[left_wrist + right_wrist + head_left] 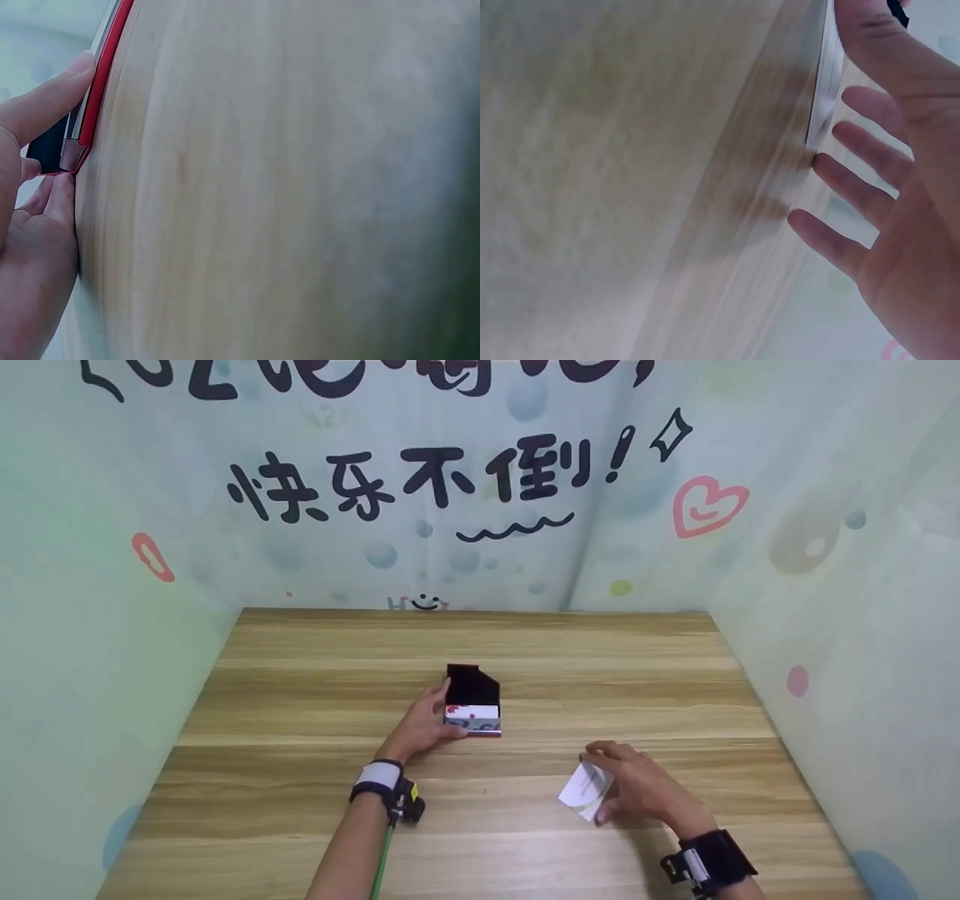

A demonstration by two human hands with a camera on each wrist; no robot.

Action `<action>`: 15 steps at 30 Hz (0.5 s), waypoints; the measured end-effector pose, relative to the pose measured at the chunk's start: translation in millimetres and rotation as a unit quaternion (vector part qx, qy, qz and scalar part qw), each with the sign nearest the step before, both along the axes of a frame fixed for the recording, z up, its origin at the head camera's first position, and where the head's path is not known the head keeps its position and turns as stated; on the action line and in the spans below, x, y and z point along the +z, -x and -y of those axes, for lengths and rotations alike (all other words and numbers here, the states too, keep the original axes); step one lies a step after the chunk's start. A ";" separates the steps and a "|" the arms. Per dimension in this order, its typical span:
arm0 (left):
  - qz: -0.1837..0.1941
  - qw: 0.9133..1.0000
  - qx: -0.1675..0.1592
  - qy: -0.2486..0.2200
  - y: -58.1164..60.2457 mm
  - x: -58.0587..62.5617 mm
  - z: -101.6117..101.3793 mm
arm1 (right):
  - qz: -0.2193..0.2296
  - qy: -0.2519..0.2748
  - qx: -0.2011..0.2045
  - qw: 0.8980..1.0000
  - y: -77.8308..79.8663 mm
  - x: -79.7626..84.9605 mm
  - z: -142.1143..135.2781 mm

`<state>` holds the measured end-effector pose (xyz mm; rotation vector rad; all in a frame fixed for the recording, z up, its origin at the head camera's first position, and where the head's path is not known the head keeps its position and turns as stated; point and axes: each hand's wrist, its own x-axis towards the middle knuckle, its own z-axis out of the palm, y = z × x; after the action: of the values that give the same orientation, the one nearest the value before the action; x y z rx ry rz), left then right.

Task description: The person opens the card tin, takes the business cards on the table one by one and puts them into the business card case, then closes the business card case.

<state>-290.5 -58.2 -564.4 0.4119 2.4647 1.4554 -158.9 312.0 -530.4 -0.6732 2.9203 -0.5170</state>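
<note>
My left hand (422, 725) grips the left side of a business card holder (472, 688) lying on the table. Its flap is folded back, showing a black inside, and printed cards (484, 712) sit in the near part. In the left wrist view, the thumb presses on the metal-edged holder with its red outer cover (94, 105). To the right and nearer, my right hand (645, 784) holds a white card (583, 790) by its edges between thumb and forefinger, low over the table. The other fingers (855, 187) are spread in the right wrist view.
The wood-grain table (322, 675) is bordered by a printed cloth backdrop (315, 562) at the back and on both sides. Both forearms wear wrist straps with cameras (409, 801). A green cable (382, 862) runs along the left forearm.
</note>
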 end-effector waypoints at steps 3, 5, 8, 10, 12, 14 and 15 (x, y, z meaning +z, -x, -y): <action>-0.002 1.000 0.002 0.001 -0.3 -0.4 0.6 | -0.002 -0.009 0.027 1.000 0.8 1.6 -0.4; -0.002 1.000 0.003 0.003 -0.3 -0.4 0.7 | -0.009 -0.012 0.044 0.999 1.3 2.2 0.4; -0.007 1.000 0.000 0.009 -0.1 -0.7 0.4 | -0.015 -0.009 0.051 0.999 1.4 1.8 1.3; -0.006 1.000 0.000 0.014 0.0 -0.7 0.0 | -0.021 -0.003 0.046 0.999 1.2 0.3 1.2; -0.007 1.000 0.000 0.015 0.0 -1.1 -0.3 | -0.028 0.003 0.036 0.999 0.6 -1.4 0.6; -0.006 1.000 0.002 0.013 0.1 -1.4 -0.5 | -0.042 0.007 0.031 0.999 -0.2 -3.6 -0.7; -0.006 1.000 0.004 0.010 0.0 -1.5 -0.3 | -0.047 0.008 0.028 0.998 -0.8 -4.7 -1.4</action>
<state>-290.5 -57.9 -565.8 0.4093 2.4915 1.4331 -158.1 313.4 -535.1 -0.8008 2.9772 -0.5173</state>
